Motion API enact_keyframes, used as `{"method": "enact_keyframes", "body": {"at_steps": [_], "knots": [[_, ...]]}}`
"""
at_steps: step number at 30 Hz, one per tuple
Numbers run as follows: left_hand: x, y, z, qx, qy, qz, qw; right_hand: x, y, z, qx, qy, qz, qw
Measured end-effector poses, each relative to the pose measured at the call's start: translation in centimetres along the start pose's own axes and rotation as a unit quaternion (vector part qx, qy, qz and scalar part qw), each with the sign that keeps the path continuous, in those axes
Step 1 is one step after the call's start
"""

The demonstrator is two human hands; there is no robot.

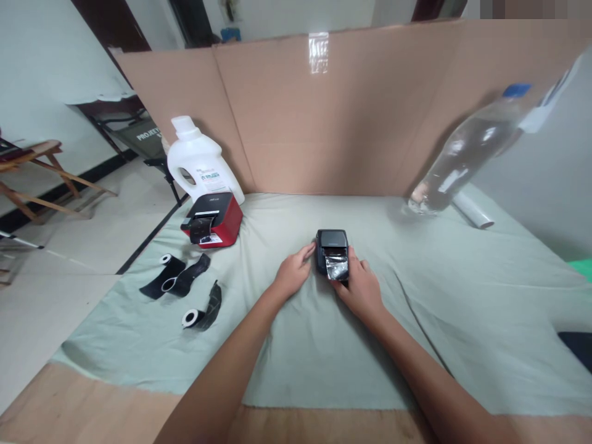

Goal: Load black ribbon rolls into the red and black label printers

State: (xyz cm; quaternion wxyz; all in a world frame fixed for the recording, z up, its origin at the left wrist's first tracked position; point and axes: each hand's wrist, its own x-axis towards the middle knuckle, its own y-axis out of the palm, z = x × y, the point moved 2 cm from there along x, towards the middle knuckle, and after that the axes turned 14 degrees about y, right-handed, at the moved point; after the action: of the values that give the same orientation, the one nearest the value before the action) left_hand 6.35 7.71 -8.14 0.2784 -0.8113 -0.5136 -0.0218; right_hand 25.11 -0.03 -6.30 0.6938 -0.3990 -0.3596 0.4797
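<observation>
A small black printer (331, 245) with a shiny strip coming out of its front sits mid-table on the pale green cloth (439, 308). My left hand (292, 272) rests against its left side, fingers curled and touching the casing. My right hand (361, 287) holds its front right corner, with the thumb by the shiny strip. Both hands grip the device from either side.
A red and black printer (213, 220) stands at the left, a white detergent jug (198, 160) behind it. Three black film rolls (185, 290) lie partly unrolled left of my arm. A clear water bottle (467, 151) and a white tube (472, 209) lie far right. Cardboard walls (324, 123) close the back.
</observation>
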Motion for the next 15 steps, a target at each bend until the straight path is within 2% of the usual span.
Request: {"method": "enact_keyframes", "body": {"at_steps": [4,7,11,15], "knots": [[0.3,-0.5,0.3,-0.15,-0.067,-0.015,0.986,0.0,0.1,-0.1,0.003,-0.005,-0.001,1.0],[0.3,-0.6,0.0,-0.198,-0.096,-0.013,0.975,0.0,0.0,0.1,-0.004,0.001,-0.002,1.0],[0.4,-0.4,-0.2,-0.183,-0.07,-0.039,0.98,0.1,-0.5,0.9,-0.011,0.024,-0.001,1.0],[0.6,-0.1,0.2,-0.175,-0.028,-0.048,0.983,0.2,-0.6,2.2,-0.004,0.082,0.003,0.997]]}}
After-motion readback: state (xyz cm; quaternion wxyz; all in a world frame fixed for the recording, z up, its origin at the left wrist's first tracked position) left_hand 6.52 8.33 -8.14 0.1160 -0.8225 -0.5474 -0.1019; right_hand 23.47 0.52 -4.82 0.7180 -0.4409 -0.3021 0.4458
